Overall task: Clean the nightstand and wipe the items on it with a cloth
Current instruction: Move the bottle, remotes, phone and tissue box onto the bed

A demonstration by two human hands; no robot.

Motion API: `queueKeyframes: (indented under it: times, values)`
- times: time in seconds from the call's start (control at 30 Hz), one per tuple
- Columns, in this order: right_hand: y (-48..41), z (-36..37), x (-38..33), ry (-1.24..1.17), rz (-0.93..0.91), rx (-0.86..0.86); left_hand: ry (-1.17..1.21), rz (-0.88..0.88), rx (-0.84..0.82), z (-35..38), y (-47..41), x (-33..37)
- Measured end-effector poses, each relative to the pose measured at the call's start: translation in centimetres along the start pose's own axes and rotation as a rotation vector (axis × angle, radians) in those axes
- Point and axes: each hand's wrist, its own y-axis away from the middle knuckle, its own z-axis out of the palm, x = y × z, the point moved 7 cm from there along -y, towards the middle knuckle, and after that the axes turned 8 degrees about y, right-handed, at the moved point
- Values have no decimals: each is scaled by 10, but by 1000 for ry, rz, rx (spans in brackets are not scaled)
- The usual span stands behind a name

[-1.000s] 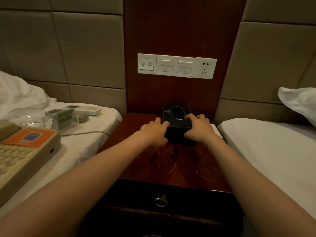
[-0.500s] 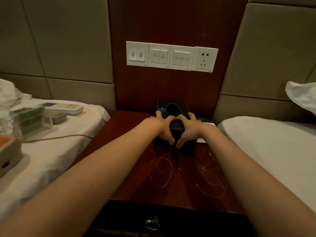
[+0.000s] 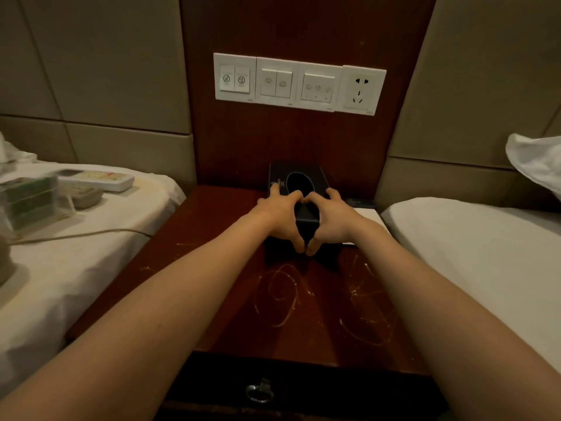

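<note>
The left hand (image 3: 280,217) is gripping the left side of the black tissue box (image 3: 299,179). The right hand (image 3: 334,220) is gripping its right side. The fingers of both hands are curling over the top of the box and the thumbs are pointing down its front, with the tips nearly meeting. The box is sitting at the back edge of the nightstand (image 3: 230,299) top, close to the wooden wall. A white paper pad (image 3: 368,215) is lying at the right edge, just beside the box. A white remote (image 3: 97,179) is lying on the left bed (image 3: 91,268).
</note>
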Motion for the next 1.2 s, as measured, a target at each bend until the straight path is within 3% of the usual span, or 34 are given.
queueKeyframes:
  times: [0.6,1.2]
  values:
    - [90,-60,-88,42,-165,96,-116,-23,169,-77,130,2]
    - [181,-47,-276,39,-628,126,-188,-383,401,-120,344,-90]
